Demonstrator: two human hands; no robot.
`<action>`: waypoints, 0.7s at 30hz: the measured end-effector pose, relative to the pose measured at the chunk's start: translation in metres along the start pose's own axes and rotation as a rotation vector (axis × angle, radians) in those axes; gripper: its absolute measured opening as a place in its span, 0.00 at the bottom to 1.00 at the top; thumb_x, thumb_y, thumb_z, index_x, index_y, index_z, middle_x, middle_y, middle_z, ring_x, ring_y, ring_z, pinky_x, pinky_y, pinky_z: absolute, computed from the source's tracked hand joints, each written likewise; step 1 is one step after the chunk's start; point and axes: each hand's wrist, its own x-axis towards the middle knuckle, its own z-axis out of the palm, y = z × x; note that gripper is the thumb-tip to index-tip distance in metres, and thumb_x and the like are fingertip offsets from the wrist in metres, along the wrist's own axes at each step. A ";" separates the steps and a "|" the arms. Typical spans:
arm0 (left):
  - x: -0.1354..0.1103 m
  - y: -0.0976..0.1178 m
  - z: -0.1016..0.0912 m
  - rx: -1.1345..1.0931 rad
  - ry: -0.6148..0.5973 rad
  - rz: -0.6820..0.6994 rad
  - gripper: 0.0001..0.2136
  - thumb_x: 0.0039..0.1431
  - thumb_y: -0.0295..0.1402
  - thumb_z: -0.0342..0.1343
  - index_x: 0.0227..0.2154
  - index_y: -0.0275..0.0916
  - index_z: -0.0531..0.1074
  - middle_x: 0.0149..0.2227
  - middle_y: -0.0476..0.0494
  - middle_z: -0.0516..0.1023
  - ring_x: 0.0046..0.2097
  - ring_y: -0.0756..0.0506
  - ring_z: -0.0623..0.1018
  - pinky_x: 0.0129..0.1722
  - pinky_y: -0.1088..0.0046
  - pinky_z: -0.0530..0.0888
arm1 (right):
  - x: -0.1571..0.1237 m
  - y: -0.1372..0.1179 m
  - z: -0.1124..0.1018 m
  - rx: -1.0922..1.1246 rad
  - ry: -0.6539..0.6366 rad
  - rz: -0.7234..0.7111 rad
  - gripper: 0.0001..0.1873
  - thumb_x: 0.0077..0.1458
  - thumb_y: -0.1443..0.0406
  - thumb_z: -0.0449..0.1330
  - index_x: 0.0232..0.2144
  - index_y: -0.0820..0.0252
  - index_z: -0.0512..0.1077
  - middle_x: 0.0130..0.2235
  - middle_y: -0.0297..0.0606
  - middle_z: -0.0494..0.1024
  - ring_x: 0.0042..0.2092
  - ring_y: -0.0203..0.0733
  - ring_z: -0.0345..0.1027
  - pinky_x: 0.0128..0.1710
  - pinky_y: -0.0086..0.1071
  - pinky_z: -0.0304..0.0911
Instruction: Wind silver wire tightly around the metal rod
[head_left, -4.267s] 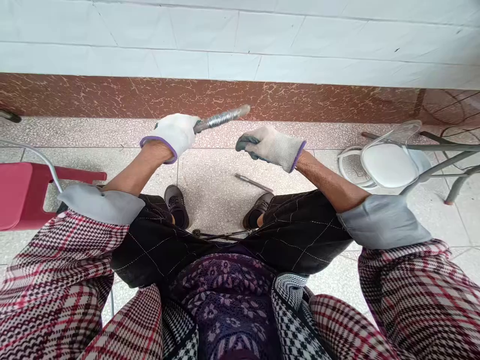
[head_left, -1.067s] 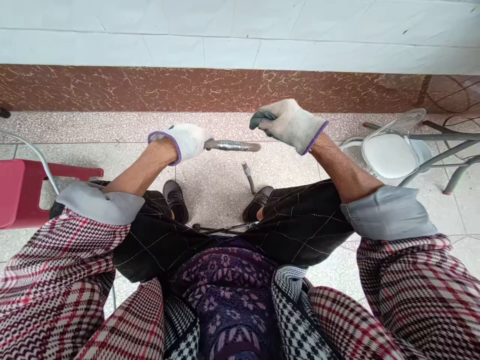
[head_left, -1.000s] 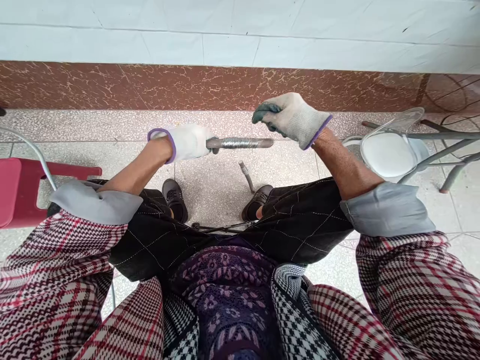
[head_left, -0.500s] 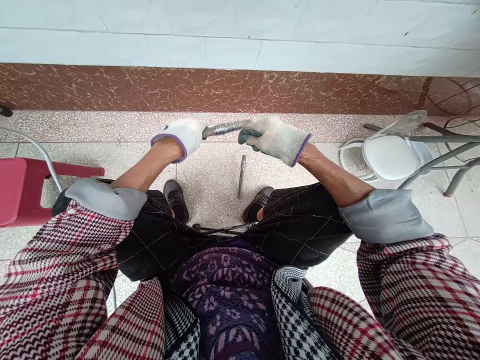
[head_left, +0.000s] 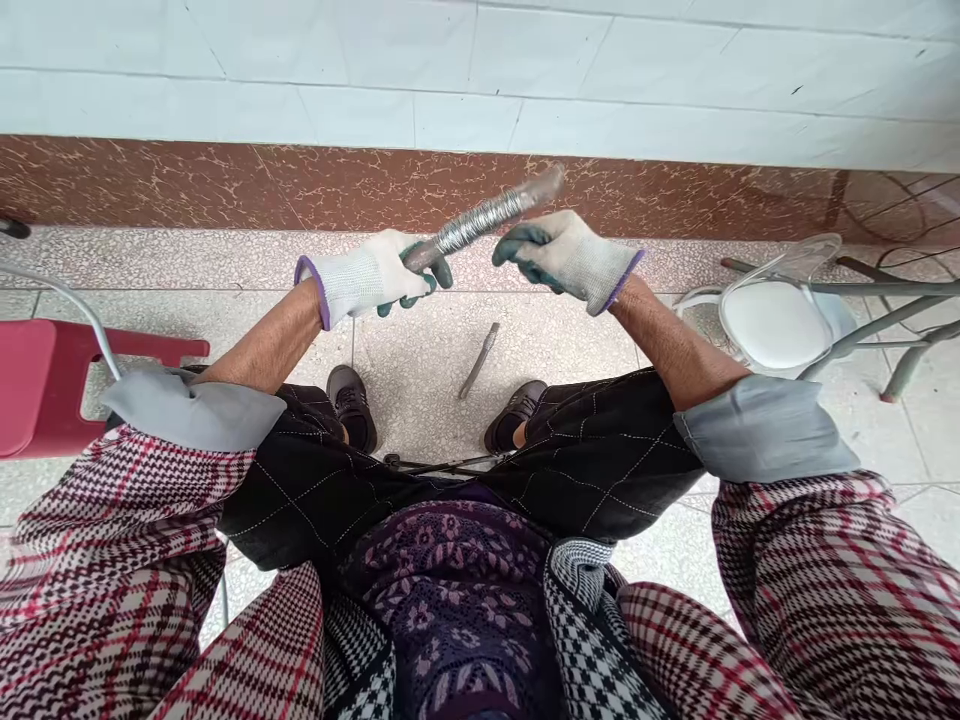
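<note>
My left hand point(head_left: 367, 278), in a white glove with green fingertips, is closed round one end of a grey metal bar wound with wire point(head_left: 484, 213). The bar slants up to the right, above the floor. My right hand point(head_left: 566, 255), gloved too, hovers just right of the bar with its fingers curled; what it pinches is too small to make out. A second thin metal rod point(head_left: 478, 360) lies on the tiled floor between my two shoes.
A red stool point(head_left: 45, 385) stands at the left. A white round-seated chair with grey metal legs point(head_left: 780, 325) lies tipped at the right. A brown marble skirting and white tiled wall point(head_left: 480, 100) close off the far side. A thin wire point(head_left: 442, 465) crosses my lap.
The bar's free end has swung upward from near level to a steep slant. My right hand has come off the bar and sits just beside it. The floor rod appears turned.
</note>
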 end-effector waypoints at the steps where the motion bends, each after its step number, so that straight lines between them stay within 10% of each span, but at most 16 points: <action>1: 0.001 0.001 -0.002 -0.038 0.017 -0.011 0.21 0.73 0.32 0.55 0.65 0.37 0.79 0.35 0.42 0.82 0.32 0.46 0.75 0.34 0.68 0.73 | -0.001 -0.002 0.005 -0.018 -0.021 -0.005 0.10 0.64 0.72 0.60 0.36 0.58 0.80 0.23 0.30 0.66 0.23 0.37 0.54 0.23 0.33 0.52; 7: 0.023 -0.015 0.001 0.282 0.145 -0.103 0.17 0.70 0.28 0.53 0.54 0.37 0.83 0.40 0.36 0.82 0.40 0.37 0.82 0.40 0.62 0.73 | -0.008 -0.007 0.018 -0.194 -0.148 -0.180 0.09 0.67 0.71 0.62 0.35 0.60 0.81 0.27 0.35 0.73 0.29 0.41 0.67 0.32 0.36 0.60; 12: 0.033 -0.019 0.013 0.602 0.044 -0.077 0.21 0.71 0.25 0.48 0.58 0.38 0.82 0.39 0.32 0.83 0.42 0.32 0.84 0.41 0.59 0.72 | 0.004 0.004 -0.008 -0.171 0.019 -0.129 0.07 0.67 0.66 0.64 0.37 0.56 0.83 0.28 0.37 0.74 0.31 0.45 0.67 0.31 0.38 0.60; 21: 0.016 -0.005 0.014 -0.080 0.077 0.065 0.21 0.64 0.28 0.59 0.58 0.40 0.85 0.31 0.47 0.78 0.29 0.46 0.72 0.29 0.67 0.66 | 0.003 0.007 -0.007 -0.024 0.039 0.027 0.09 0.66 0.71 0.60 0.37 0.60 0.80 0.26 0.34 0.69 0.24 0.37 0.57 0.22 0.33 0.55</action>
